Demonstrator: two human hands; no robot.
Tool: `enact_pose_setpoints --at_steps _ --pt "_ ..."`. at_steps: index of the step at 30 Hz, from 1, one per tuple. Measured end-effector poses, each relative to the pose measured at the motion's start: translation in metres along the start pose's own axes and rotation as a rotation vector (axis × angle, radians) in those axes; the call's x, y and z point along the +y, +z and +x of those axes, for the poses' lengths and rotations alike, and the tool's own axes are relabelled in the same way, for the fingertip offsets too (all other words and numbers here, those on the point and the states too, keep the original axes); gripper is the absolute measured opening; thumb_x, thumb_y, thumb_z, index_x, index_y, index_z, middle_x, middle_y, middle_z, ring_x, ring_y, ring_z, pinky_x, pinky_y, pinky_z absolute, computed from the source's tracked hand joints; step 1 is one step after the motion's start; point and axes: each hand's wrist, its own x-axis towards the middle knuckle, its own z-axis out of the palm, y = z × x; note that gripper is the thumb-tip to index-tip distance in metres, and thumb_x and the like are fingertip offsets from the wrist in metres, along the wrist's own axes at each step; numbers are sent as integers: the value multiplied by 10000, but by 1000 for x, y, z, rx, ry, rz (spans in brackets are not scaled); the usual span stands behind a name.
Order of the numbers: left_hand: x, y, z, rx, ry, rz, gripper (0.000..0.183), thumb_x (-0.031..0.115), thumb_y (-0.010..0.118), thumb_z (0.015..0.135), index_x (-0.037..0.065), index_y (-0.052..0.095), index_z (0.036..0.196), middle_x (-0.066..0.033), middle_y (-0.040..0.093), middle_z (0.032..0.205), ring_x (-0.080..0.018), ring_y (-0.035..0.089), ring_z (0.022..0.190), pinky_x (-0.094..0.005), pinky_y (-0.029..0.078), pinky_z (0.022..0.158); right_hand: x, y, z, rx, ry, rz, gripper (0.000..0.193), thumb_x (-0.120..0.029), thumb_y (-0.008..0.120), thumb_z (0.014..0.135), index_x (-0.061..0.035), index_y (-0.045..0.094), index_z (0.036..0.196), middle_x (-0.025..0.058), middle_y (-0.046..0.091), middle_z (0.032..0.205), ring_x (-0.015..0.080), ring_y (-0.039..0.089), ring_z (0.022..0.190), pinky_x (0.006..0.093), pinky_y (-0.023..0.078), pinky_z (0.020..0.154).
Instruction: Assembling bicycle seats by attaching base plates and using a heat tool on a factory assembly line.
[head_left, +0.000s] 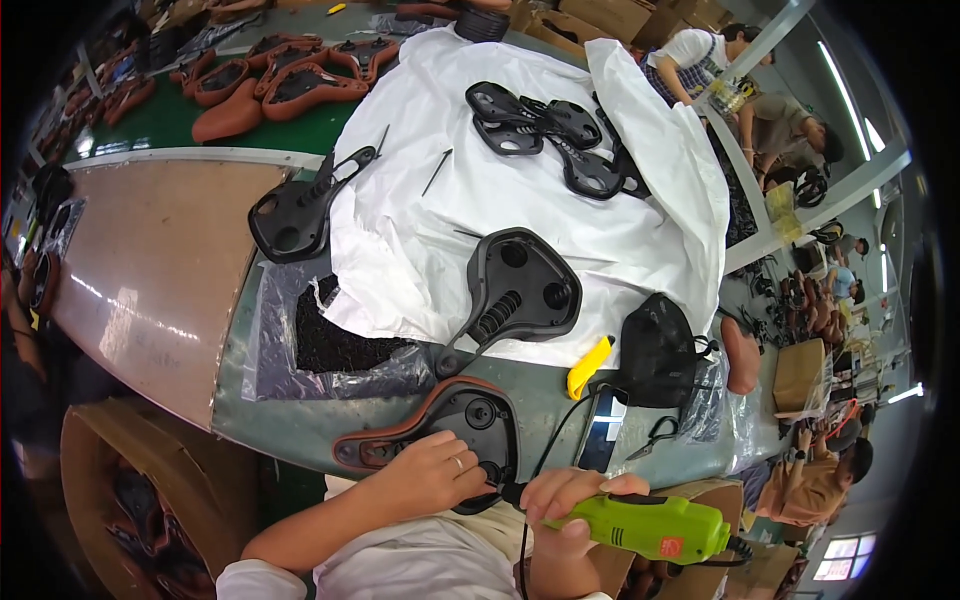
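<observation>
A bicycle saddle (490,405) lies upside down at the table's near edge, brown cover below and black base facing up. My left hand (432,473) rests over it, fingers bent together by a round recess. What those fingers pinch, if anything, is hidden. In my right hand (562,502) is a green electric screwdriver (650,525), held level. Its dark tip points left and meets the saddle base close to my left fingertips. Just beyond the saddle, a black plastic saddle base (530,285) sits on white sheeting (400,270).
More black bases (540,130) lie on the sheeting; another base (295,220) is at its left. Right of the saddle are a yellow-handled cutter (590,368), a phone (603,430), scissors (655,437) and a black bag (655,355). A cardboard box (150,450) stands lower left. Co-workers are at the right.
</observation>
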Motion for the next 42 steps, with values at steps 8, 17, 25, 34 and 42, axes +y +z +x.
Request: enact_pose_setpoints --at_steps 8,17,25,34,42 --pt "-2 6 -6 0 4 -121 296 250 858 840 66 627 856 -50 552 812 -236 594 782 -366 498 736 -7 -1 -7 79 14 150 542 -87 807 956 -112 377 1285 100 623 766 263 633 600 433 571 580" --pt "-72 -54 -1 316 -649 403 137 175 748 894 58 679 911 -140 680 913 -371 637 879 -493 466 805 1 -18 -13 53 -124 -211 513 -160 823 967 -111 400 1254 53 568 676 206 587 517 364 544 502" --pt "-111 -36 -24 122 -741 676 190 167 789 865 36 700 970 -118 696 955 -297 652 912 -437 462 831 21 -40 -21 -104 -98 -180 554 74 739 918 -86 394 1321 122 632 810 256 647 636 420 586 609" --pt "-117 -17 -30 211 -751 718 199 168 791 877 56 694 1009 -108 660 982 -298 623 948 -440 451 824 44 -44 -20 -184 -57 -149 576 155 755 812 -31 459 1270 143 659 817 239 644 630 399 603 632" --pt "-105 -19 -10 240 -775 694 111 134 765 896 67 699 955 -113 669 947 -321 623 936 -469 437 820 39 -52 -12 -250 36 -253 503 59 758 912 -115 399 1220 95 608 770 233 604 565 400 568 584"
